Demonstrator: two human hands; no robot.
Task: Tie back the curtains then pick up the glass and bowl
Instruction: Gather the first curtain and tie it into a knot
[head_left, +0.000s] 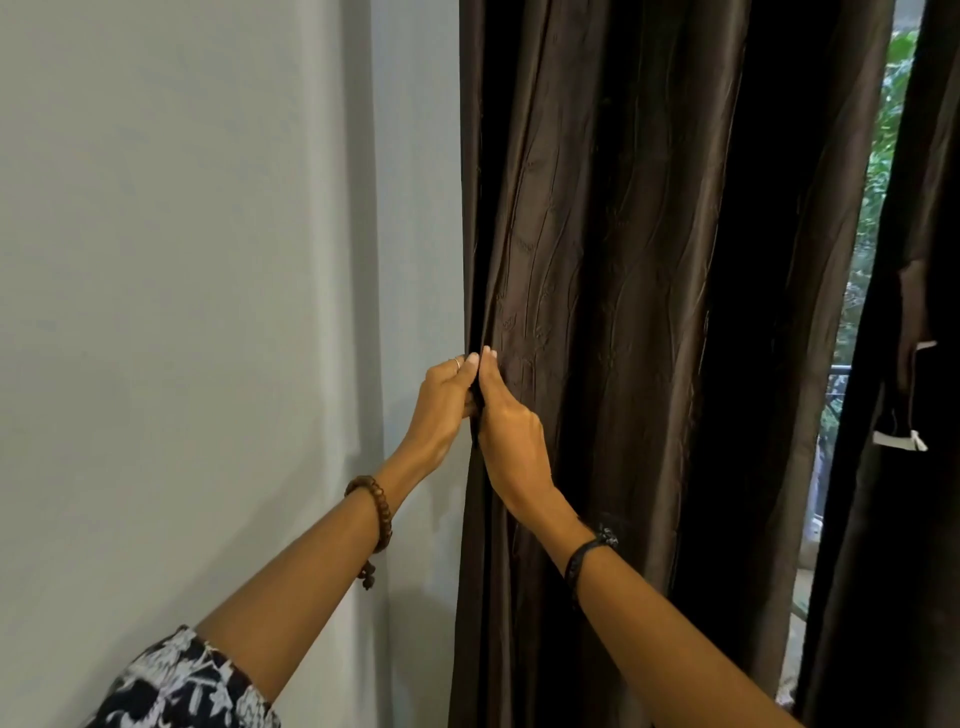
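curtain (597, 260), middle of frame: soft, slippery, hangs loose | left hand (441, 410) and right hand (511, 436): both pinch its left edge | best grip: bunch the folds

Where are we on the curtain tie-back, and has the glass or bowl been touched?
Done: nothing visibly finished; the dark curtain hangs loose, no tie around it. In hand: left hand and right hand meet at its wall-side edge, fingers pinching the fabric. Left: tying this panel, likely the second curtain too, then the glass and bowl, neither in view.
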